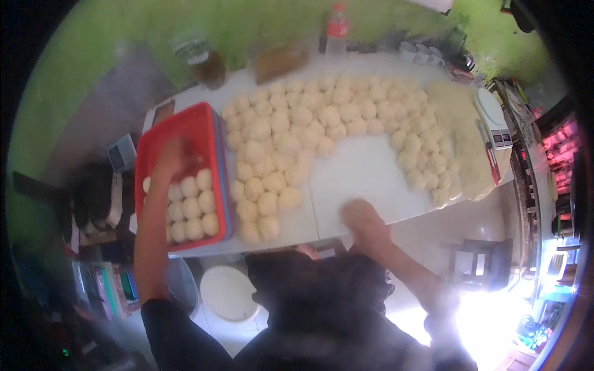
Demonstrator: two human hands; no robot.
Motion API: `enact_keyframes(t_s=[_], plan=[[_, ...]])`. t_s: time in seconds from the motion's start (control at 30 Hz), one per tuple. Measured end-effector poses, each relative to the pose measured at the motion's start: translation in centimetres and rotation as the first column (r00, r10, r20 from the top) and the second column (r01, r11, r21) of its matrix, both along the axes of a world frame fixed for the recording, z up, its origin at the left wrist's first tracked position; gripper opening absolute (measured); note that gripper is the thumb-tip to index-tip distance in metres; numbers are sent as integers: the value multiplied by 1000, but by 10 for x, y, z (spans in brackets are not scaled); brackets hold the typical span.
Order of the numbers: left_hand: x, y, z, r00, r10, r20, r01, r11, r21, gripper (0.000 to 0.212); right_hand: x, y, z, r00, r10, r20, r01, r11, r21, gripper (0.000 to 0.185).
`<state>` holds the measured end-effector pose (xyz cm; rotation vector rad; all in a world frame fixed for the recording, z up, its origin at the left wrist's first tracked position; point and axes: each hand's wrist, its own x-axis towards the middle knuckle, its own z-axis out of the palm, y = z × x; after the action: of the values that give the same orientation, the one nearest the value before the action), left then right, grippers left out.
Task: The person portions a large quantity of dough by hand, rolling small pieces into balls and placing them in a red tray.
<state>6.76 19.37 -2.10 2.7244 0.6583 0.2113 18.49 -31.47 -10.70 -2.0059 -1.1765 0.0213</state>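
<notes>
My left hand (178, 155), blurred, is inside a red plastic tray (197, 125), just beyond rows of smooth, pale dough balls (191, 211). Whether its fingers hold anything cannot be made out. The tray sits on top of a blue one (222, 181) at the table's left end. Near the front edge of the white-topped table (357, 169), my right hand (364, 220) is low over the surface, its fingers curled and blurred; its underside is hidden. Many more dough balls (271, 157) are packed close together between the tray and the right side, in a curve around my right hand.
Clear plastic sheeting (468, 148) covers the right end, beside a digital kitchen scale (493, 113) and a red-handled tool (493, 162). A plastic bottle (337, 35), a jar (209, 65) and several cups (420, 53) line the back. Below stand a white round container (229, 293) and a stool (480, 264).
</notes>
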Motion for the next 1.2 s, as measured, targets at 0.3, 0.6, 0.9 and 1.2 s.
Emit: enact_keyframes(t_s=[0.3, 0.6, 0.9, 1.2], plan=[[29, 0, -25, 986, -36, -164, -6, 969, -247, 57, 46, 39, -11, 988, -156, -2, 156, 987, -47, 18], [17, 17, -18, 993, 10, -114, -31, 981, -190, 56, 80, 46, 16, 937, -320, -139, 336, 935, 114, 13], [19, -28, 9, 980, 24, -199, -6, 996, 89, 57, 86, 9, 4, 915, -357, 190, 365, 931, -4, 12], [19, -30, 9, 983, 40, -177, -29, 998, 64, 58, 30, -5, 18, 945, -279, 174, 302, 944, -129, 33]])
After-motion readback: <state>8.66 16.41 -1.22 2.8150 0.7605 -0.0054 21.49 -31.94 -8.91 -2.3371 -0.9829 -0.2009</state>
